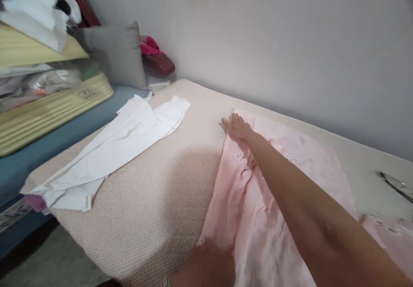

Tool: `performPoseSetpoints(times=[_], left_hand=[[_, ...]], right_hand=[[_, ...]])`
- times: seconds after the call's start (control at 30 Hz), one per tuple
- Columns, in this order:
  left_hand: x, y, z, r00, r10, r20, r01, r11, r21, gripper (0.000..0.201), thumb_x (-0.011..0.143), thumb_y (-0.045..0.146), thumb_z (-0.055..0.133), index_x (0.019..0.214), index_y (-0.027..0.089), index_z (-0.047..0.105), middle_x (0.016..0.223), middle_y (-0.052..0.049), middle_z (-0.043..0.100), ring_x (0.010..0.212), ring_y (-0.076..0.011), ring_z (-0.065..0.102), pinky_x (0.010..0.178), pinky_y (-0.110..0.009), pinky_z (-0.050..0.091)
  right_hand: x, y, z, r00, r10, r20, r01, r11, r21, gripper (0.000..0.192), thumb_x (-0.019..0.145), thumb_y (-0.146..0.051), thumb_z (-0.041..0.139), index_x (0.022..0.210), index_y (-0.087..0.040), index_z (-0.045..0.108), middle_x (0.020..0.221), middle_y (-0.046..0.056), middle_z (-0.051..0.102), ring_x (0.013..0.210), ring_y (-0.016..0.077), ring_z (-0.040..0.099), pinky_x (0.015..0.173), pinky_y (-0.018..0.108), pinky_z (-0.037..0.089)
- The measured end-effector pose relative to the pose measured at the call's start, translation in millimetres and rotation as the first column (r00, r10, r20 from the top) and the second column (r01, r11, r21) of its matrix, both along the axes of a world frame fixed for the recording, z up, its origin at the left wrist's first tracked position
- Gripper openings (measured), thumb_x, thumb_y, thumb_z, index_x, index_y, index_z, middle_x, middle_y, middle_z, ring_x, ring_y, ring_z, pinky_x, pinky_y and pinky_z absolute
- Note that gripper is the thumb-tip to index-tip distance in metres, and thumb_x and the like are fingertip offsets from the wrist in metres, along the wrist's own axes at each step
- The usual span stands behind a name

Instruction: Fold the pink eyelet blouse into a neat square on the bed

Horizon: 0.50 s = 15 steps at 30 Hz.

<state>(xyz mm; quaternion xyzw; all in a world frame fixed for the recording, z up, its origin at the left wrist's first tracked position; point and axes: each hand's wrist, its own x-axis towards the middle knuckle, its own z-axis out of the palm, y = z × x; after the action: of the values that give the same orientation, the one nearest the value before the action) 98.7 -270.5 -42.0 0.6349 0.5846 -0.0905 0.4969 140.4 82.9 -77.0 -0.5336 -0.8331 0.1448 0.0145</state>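
Note:
A pink garment (232, 179) with cut-out flower embroidery lies spread on the bed, creased through its middle. My right hand (238, 127) rests on its far left corner, thumb stretched out past the cloth's edge and fingers over the fabric. At the near left edge of the garment is my left hand (206, 263), blurred, its fingers hidden from view. A white garment (129, 143) lies lengthwise to the left, apart from both hands.
A patterned cream cover (155, 196) lies over the bed beside a grey wall (274, 41). Yellow shelving (54, 115) with bags and cloth, and a grey pillow (112, 54), stand at left. Eyeglasses (395, 183) and more pink cloth (390, 239) lie at right.

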Motion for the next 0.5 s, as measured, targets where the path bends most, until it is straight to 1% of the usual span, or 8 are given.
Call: performPoseSetpoints(times=[0.1,0.17,0.23,0.3,0.37,0.43,0.47,0.5], left_hand=[[-4,4,28.6,0.999,-0.045,0.029,0.046,0.999,-0.012,0.046,0.086,0.009,0.045,0.127,0.009,0.066,0.118,-0.025,0.07,0.109,-0.0409,0.067,0.084,-0.054,0.057],[-6,1,38.0,0.996,-0.085,0.022,0.085,0.996,0.009,0.043,0.081,0.01,0.055,0.122,0.006,0.069,0.115,-0.026,0.071,0.107,-0.0414,0.068,0.085,-0.053,0.058],[-9,-5,42.1,0.991,-0.134,0.011,0.133,0.989,0.058,0.043,0.076,0.013,0.063,0.118,0.005,0.07,0.111,-0.026,0.072,0.102,-0.0408,0.07,0.085,-0.051,0.058],[-12,-11,43.5,0.983,-0.182,0.015,0.179,0.978,0.111,0.038,0.077,0.016,0.064,0.112,0.006,0.072,0.109,-0.025,0.072,0.099,-0.0381,0.071,0.083,-0.047,0.058],[-16,-14,42.8,0.98,-0.197,0.039,0.186,0.964,0.192,0.028,0.081,0.019,0.058,0.104,0.011,0.072,0.105,-0.02,0.074,0.096,-0.0333,0.07,0.08,-0.042,0.056],[-18,-13,39.9,0.992,-0.108,0.066,0.082,0.945,0.318,0.023,0.088,0.022,0.049,0.097,0.016,0.069,0.098,-0.014,0.074,0.089,-0.027,0.069,0.075,-0.036,0.052],[-18,-11,37.6,0.997,-0.022,0.074,-0.008,0.924,0.382,0.023,0.091,0.023,0.044,0.096,0.018,0.066,0.094,-0.012,0.072,0.084,-0.0241,0.067,0.072,-0.035,0.049],[-18,-9,34.9,0.994,0.072,0.08,-0.1,0.894,0.436,0.025,0.094,0.024,0.039,0.095,0.019,0.063,0.092,-0.01,0.071,0.08,-0.0219,0.065,0.07,-0.034,0.047]], right_hand=[[9,-71,-3.2,0.997,0.064,-0.032,-0.06,0.993,0.103,0.093,0.095,-0.075,0.021,0.162,-0.01,0.012,0.168,0.016,0.008,0.155,0.0336,0.004,0.122,0.059,0.01],[10,-118,-15.3,0.988,0.149,-0.036,-0.142,0.979,0.143,0.095,0.095,-0.076,0.023,0.161,-0.009,0.015,0.168,0.017,0.01,0.155,0.0325,0.004,0.123,0.057,0.009],[8,-149,-26.8,0.981,0.188,-0.042,-0.179,0.969,0.169,0.093,0.096,-0.074,0.024,0.16,-0.006,0.017,0.167,0.018,0.012,0.155,0.0318,0.005,0.123,0.055,0.009],[5,-163,-30.7,0.979,0.194,-0.061,-0.181,0.967,0.177,0.089,0.098,-0.069,0.028,0.158,-0.003,0.022,0.166,0.019,0.014,0.154,0.0327,0.008,0.123,0.055,0.009],[9,-163,-24.5,0.969,0.218,-0.119,-0.197,0.967,0.162,0.08,0.1,-0.063,0.031,0.156,-0.005,0.029,0.165,0.02,0.021,0.153,0.0326,0.016,0.122,0.054,0.014],[24,-159,-11.1,0.942,0.232,-0.242,-0.196,0.967,0.166,0.07,0.101,-0.058,0.032,0.151,-0.009,0.039,0.16,0.018,0.034,0.149,0.0298,0.029,0.119,0.049,0.025],[38,-156,-3.3,0.929,0.189,-0.317,-0.136,0.974,0.182,0.066,0.1,-0.057,0.034,0.147,-0.012,0.045,0.155,0.017,0.043,0.143,0.0284,0.039,0.116,0.046,0.032],[55,-153,4.4,0.915,0.087,-0.393,-0.01,0.981,0.195,0.061,0.098,-0.058,0.039,0.141,-0.015,0.051,0.146,0.016,0.054,0.134,0.0274,0.049,0.11,0.043,0.039]])
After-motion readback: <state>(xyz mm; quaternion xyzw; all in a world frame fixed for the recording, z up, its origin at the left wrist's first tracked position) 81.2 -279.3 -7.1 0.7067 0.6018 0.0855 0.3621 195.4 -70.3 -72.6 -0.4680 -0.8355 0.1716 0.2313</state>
